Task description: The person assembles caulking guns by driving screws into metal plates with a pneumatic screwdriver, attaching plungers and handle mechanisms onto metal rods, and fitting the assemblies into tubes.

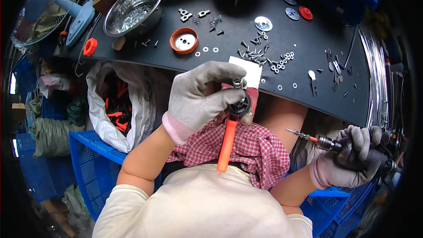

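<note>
My left hand [200, 94], in a grey glove with a pink cuff, pinches a small metal coil spring [238, 83] between thumb and forefinger. Just below it is the black round head [240, 105] of a part with a straight orange handle [227, 145], which points down toward my lap. Whether the spring touches the head I cannot tell. Out to the right, my gloved right hand [354, 156] is wrapped round a dark power screwdriver [330, 144]. Its bit [297, 133] points left, apart from the orange-handled part.
Screws [254, 54], washers [282, 64] and metal tabs [313, 81] lie on the black table [145, 57]. An orange ring-shaped part [184, 40] and a metal bowl [132, 9] stand further left. A white sack [99, 105] of orange-and-black parts sits below the table edge, beside a blue crate [90, 163].
</note>
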`<state>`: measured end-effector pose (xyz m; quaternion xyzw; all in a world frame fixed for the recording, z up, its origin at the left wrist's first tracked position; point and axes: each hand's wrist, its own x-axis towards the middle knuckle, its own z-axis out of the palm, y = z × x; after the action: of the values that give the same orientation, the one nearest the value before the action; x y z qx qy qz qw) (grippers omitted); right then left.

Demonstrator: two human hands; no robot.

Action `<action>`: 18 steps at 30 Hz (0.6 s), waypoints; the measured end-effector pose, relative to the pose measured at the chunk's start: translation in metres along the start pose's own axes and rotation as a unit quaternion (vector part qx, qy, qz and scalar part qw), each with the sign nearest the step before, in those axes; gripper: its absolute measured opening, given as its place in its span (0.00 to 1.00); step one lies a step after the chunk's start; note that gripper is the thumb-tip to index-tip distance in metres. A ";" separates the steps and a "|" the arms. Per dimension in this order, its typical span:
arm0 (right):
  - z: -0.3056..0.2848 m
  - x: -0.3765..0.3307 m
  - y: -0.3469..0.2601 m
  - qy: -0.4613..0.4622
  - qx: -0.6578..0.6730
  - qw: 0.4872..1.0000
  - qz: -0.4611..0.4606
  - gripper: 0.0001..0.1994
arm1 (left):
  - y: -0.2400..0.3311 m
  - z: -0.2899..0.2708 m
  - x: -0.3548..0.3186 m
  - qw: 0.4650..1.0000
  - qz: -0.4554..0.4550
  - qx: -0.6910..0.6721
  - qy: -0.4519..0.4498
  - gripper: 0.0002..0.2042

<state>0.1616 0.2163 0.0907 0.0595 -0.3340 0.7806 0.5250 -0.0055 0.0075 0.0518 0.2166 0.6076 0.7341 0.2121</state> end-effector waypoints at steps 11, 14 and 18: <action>0.003 0.000 0.006 0.006 0.012 0.998 0.054 0.18 | -0.021 0.000 -0.008 0.987 0.083 0.113 -0.080 0.12; -0.007 -0.004 0.005 0.007 0.058 0.997 0.055 0.19 | -0.026 -0.021 -0.006 0.908 0.200 0.369 -0.008 0.28; 0.002 -0.004 0.008 -0.013 0.014 1.000 0.011 0.18 | -0.041 -0.080 0.042 0.766 0.210 0.583 0.173 0.49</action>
<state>0.1562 0.2109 0.0868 0.0730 -0.3306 0.7897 0.5116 -0.0838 -0.0259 0.0007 0.2905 0.8841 0.2899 -0.2234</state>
